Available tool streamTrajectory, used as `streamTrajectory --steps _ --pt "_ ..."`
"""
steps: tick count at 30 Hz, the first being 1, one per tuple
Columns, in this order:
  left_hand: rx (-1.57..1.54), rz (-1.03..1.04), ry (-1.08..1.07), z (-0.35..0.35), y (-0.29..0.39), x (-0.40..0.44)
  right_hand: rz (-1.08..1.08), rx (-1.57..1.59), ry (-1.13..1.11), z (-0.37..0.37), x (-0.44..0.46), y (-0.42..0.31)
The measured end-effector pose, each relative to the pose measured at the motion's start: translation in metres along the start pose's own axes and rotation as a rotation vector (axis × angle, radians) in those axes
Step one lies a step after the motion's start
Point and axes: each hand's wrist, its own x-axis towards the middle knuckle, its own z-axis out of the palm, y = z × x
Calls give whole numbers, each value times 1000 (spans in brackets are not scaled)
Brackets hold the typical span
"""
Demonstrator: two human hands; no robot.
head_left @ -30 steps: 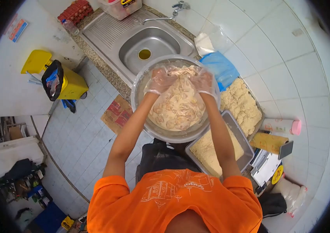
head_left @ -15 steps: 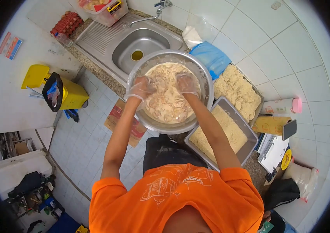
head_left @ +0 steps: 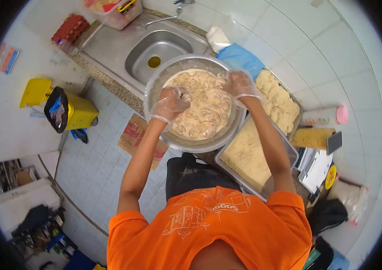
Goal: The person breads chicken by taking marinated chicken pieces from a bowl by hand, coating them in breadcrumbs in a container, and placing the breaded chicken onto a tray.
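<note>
A large metal bowl [head_left: 155, 83] holds lumpy pale pieces in a creamy batter [head_left: 204, 110]. Clear plastic gloves cover both hands. My left hand [head_left: 173, 104] is over the left part of the batter, its fingers curled closed; what they hold, if anything, is hidden. Raised at the bowl's right rim is my right hand [head_left: 239, 84], slightly blurred, with fingers bent together around something I cannot make out. Close to its right lies a tray heaped with pale crumbs [head_left: 277, 96]. Below that, under my right forearm, a grey tub [head_left: 290, 150] contains more crumbs [head_left: 247, 155].
Behind the bowl is a steel sink [head_left: 164, 42] with a tap [head_left: 164, 19]. A blue plastic bag [head_left: 240, 58] lies by the wall. Rolls of wrap [head_left: 310, 138] and papers [head_left: 316, 173] stand at right. A yellow bin [head_left: 80, 110] and flattened cardboard [head_left: 139, 139] are on the floor.
My right hand has risen out of the batter and moved right to the bowl's rim. My left hand has shifted slightly inward, with its fingers now showing above the batter.
</note>
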Motion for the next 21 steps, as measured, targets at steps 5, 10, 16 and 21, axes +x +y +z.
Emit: streamTrajectory --steps 5,10,16,21 --pt "18 214 -282 31 89 -9 76 33 -329 -103 -106 24" --pt "-22 378 -670 149 145 -9 21 -47 -365 -55 -213 105" --pt "270 104 -909 280 155 -1 534 -69 -449 43 -309 202" --pt "367 -63 -1196 276 164 -77 981 27 -440 143 -427 124"
